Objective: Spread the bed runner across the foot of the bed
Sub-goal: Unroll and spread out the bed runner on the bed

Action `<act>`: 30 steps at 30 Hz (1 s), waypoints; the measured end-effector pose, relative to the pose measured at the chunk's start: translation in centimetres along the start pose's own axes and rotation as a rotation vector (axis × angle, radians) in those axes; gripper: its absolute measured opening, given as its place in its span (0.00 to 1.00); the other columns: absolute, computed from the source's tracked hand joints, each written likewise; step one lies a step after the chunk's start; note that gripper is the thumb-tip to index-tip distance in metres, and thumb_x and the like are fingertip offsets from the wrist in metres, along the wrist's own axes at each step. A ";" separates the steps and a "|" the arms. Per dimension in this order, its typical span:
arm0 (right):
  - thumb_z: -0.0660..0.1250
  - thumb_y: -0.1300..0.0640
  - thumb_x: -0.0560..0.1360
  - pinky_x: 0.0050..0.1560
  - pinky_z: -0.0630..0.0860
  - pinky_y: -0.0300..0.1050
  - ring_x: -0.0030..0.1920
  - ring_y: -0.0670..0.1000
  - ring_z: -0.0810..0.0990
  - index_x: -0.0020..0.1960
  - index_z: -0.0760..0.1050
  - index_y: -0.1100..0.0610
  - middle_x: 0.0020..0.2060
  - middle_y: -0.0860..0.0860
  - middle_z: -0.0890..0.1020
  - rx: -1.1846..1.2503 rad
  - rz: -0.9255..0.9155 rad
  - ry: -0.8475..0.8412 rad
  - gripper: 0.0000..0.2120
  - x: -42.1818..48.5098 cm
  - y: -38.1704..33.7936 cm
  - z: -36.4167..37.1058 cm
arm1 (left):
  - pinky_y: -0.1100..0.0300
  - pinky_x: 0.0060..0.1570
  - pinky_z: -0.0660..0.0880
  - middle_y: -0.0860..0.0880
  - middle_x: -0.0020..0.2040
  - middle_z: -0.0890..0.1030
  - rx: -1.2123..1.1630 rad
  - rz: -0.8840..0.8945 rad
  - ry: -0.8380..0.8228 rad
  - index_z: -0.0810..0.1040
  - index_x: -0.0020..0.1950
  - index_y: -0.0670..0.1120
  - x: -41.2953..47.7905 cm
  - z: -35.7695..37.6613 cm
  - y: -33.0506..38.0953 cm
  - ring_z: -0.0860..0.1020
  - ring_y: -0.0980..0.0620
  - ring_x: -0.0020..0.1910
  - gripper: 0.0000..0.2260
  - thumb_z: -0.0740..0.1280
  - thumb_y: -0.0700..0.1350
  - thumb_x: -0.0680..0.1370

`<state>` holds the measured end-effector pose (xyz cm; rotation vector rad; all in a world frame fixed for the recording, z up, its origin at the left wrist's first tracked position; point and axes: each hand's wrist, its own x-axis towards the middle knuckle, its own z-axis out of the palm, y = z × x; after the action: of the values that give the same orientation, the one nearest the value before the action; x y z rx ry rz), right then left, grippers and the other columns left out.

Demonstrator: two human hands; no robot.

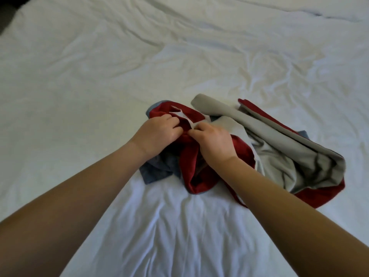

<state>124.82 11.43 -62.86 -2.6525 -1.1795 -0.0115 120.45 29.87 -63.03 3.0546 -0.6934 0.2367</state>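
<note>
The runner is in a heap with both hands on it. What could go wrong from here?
1. The left hand and right hand pinch the bed runner close together at one spot, so pulling apart may leave it twisted.
2. The heap lies folded over itself with grey lining showing, and it may spread with the lining up.
3. The white cover is creased, and dragging the runner could ruck it more.

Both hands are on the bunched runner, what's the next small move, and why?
Probably draw the hands apart along the edge. The left hand and right hand pinch the runner close together, and it lies crumpled in a heap on the bed, not spread.
</note>
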 end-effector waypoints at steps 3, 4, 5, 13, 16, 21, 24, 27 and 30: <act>0.68 0.64 0.68 0.29 0.74 0.45 0.34 0.60 0.79 0.45 0.82 0.61 0.37 0.58 0.80 0.002 -0.019 -0.017 0.07 2.4 -2.5 -0.3 | 0.53 0.29 0.76 0.43 0.40 0.79 0.046 -0.013 0.011 0.80 0.41 0.42 -1.7 -1.7 -2.9 0.79 0.42 0.39 0.08 0.61 0.39 0.72; 0.68 0.63 0.68 0.30 0.71 0.44 0.34 0.60 0.79 0.45 0.82 0.60 0.37 0.57 0.79 0.000 -0.033 -0.001 0.07 3.2 -3.4 -0.3 | 0.55 0.27 0.74 0.43 0.38 0.79 0.062 -0.016 0.021 0.80 0.40 0.42 -2.2 -2.4 -3.9 0.78 0.42 0.37 0.06 0.63 0.39 0.72; 0.69 0.62 0.69 0.31 0.69 0.43 0.35 0.59 0.79 0.46 0.82 0.60 0.37 0.57 0.79 0.001 -0.046 0.015 0.07 4.0 -4.2 -0.4 | 0.55 0.26 0.72 0.43 0.37 0.78 0.077 -0.027 0.027 0.80 0.39 0.42 -2.7 -3.0 -4.8 0.77 0.43 0.36 0.04 0.65 0.38 0.71; 0.70 0.60 0.71 0.31 0.76 0.48 0.38 0.60 0.80 0.49 0.81 0.59 0.40 0.57 0.79 -0.016 -0.090 -0.063 0.07 5.7 -5.9 2.7 | 0.56 0.24 0.71 0.43 0.36 0.77 0.052 -0.148 -0.025 0.80 0.40 0.42 -6.3 -0.7 -5.2 0.78 0.42 0.34 0.06 0.73 0.35 0.66; 0.66 0.59 0.71 0.32 0.73 0.45 0.40 0.59 0.79 0.50 0.81 0.57 0.42 0.55 0.80 0.001 -0.126 -0.061 0.09 5.0 -5.4 2.4 | 0.53 0.29 0.72 0.42 0.38 0.78 -0.070 -0.184 0.009 0.78 0.41 0.40 -5.7 -0.3 -3.5 0.77 0.40 0.37 0.06 0.67 0.35 0.65; 0.62 0.53 0.68 0.37 0.77 0.47 0.43 0.56 0.81 0.54 0.80 0.54 0.48 0.52 0.83 0.104 -0.130 0.065 0.17 2.4 -1.9 -1.7 | 0.48 0.43 0.76 0.40 0.47 0.80 -0.219 -0.198 0.148 0.79 0.53 0.37 -3.4 -1.4 -0.8 0.78 0.41 0.44 0.18 0.60 0.41 0.67; 0.66 0.57 0.71 0.39 0.79 0.51 0.46 0.60 0.83 0.56 0.80 0.57 0.51 0.55 0.83 -0.008 0.017 0.125 0.14 0.7 2.5 -3.6 | 0.48 0.42 0.76 0.41 0.48 0.80 -0.220 -0.207 0.232 0.79 0.53 0.38 -0.5 -1.9 0.7 0.79 0.42 0.44 0.15 0.61 0.40 0.71; 0.67 0.62 0.73 0.42 0.77 0.52 0.52 0.60 0.80 0.62 0.76 0.56 0.57 0.55 0.80 -0.151 0.279 0.020 0.18 -1.2 7.3 -4.2 | 0.48 0.37 0.75 0.43 0.47 0.79 -0.217 -0.229 0.237 0.79 0.52 0.40 3.1 -2.2 2.0 0.77 0.43 0.42 0.11 0.61 0.38 0.73; 0.66 0.59 0.74 0.44 0.77 0.53 0.53 0.60 0.78 0.64 0.73 0.56 0.59 0.55 0.78 -0.217 0.442 -0.020 0.18 -3.9 10.9 -4.7 | 0.48 0.38 0.75 0.43 0.46 0.78 -0.172 -0.195 0.170 0.78 0.51 0.40 7.1 -1.6 3.1 0.76 0.43 0.43 0.10 0.61 0.35 0.72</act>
<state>130.58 0.53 -61.05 -3.0528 -0.6016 -0.0372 125.25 24.06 -60.55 2.8688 -0.3823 0.4050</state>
